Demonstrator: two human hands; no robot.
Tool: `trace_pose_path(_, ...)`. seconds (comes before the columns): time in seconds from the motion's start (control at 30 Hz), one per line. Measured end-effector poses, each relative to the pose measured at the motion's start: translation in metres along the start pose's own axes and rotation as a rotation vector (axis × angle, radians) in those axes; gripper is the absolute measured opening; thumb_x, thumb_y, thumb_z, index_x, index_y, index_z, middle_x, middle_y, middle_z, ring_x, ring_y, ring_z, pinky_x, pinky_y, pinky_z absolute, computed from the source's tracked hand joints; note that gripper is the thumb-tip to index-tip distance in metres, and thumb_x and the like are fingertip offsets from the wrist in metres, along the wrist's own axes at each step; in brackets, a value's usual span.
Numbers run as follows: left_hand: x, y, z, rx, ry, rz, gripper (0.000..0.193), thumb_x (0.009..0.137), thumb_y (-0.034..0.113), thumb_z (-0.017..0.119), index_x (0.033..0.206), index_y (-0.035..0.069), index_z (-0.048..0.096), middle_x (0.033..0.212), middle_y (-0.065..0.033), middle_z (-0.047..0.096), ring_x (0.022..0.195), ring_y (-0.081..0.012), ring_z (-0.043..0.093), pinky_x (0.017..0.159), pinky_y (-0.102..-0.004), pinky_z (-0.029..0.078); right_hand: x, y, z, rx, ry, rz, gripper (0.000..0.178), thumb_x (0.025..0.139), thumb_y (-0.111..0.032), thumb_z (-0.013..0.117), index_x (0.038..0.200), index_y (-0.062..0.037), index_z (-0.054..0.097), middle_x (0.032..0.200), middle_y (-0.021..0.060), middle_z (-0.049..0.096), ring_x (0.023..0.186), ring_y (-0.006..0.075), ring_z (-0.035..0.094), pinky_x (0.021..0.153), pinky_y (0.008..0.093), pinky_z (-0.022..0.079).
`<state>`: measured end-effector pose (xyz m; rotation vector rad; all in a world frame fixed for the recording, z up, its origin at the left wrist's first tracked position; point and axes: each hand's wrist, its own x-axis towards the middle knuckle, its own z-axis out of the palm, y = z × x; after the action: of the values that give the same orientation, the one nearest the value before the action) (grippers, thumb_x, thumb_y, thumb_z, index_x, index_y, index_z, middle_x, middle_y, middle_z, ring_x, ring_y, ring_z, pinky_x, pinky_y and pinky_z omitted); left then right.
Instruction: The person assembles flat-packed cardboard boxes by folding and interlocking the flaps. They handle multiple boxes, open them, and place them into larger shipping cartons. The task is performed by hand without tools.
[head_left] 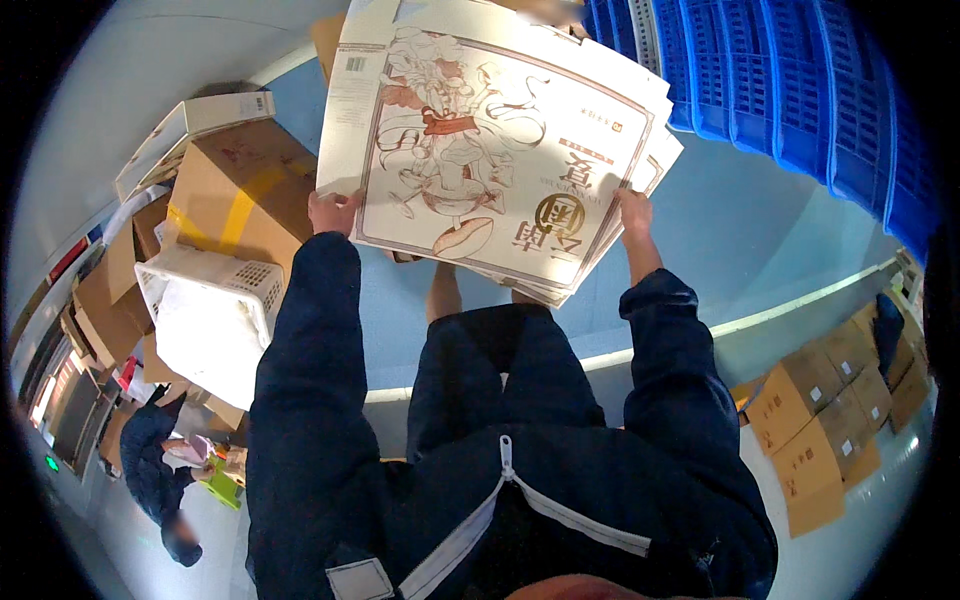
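Note:
A stack of flat, cream-coloured printed cardboard sheets (500, 190) spans the space in front of me, its layers slightly fanned out along the right and near edges. The top sheet carries a brown and red line drawing inside a dark border. My left hand (335, 212) grips the near left corner, thumb on top and fingers partly hidden below. At the right edge, my right hand (634, 212) is closed on the stack, its fingers partly out of sight beneath.
Blue plastic crates (770, 90) stand in rows at the far right. To the left are a large brown carton (235, 185) and a white basket (270, 290) with a white liner. More cartons (820, 410) are stacked at right. Another person (150, 455) bends over at lower left.

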<state>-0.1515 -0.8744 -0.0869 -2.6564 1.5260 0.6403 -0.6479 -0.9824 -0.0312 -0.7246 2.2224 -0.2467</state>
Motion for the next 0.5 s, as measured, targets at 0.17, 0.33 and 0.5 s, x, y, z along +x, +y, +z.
trace_pose_path(0.17,0.02,-0.005,-0.014,-0.276,-0.128,-0.17,0.059,0.069,0.049,0.068,0.104,0.002,0.057,0.107,-0.0214,0.055,0.102,-0.0344,0.052,0.089,-0.0399,0.04,-0.021,-0.013,-0.016,0.808,-0.152,-0.056,0.019,0.078,-0.011,0.058,0.092,0.0009,0.058,0.083,0.0047,0.058,0.072,0.015,0.053,0.064,0.029,0.043)
trace_pose_path(0.33,0.026,-0.023,-0.025,-0.454,-0.23,-0.296,0.076,0.069,0.052,0.067,0.12,0.0,0.046,0.115,-0.0227,0.052,0.11,-0.0345,0.049,0.092,-0.0399,0.039,-0.083,-0.079,-0.052,0.924,-0.148,-0.354,0.014,0.08,-0.002,0.056,0.093,0.0027,0.058,0.083,0.0043,0.059,0.072,0.012,0.054,0.067,0.0232,0.042)
trace_pose_path(0.5,0.025,0.005,-0.113,-0.352,0.463,0.175,0.08,0.066,0.033,0.076,0.128,-0.001,0.039,0.13,-0.0226,0.041,0.123,-0.0333,0.037,0.102,-0.0404,0.029,-0.151,-0.111,-0.096,0.717,-0.166,-0.768,0.025,0.082,-0.003,0.051,0.105,0.0074,0.055,0.096,0.0078,0.059,0.084,0.0113,0.052,0.078,0.0244,0.04)
